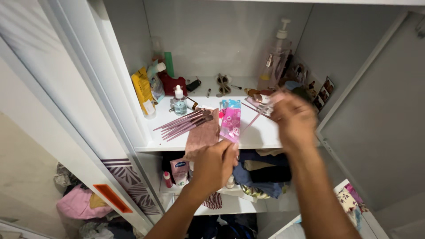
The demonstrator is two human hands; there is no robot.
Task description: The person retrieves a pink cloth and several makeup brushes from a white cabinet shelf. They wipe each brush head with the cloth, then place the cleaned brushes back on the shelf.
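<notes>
Pink packet (230, 120) stands at frame centre on the white shelf (265, 135) — left hand (214, 164) pinches its lower edge, steadying it; blurred right hand (293, 118) grips thin pink brushes (261, 111), lifted clear.

A flat pink-and-blue packet (230, 120) stands nearly upright at the shelf's front edge, pinched at its lower end, while a thin pink brush (253, 118) slants from its 3 o'clock side up toward 2 o'clock, its upper end blurred.
</notes>
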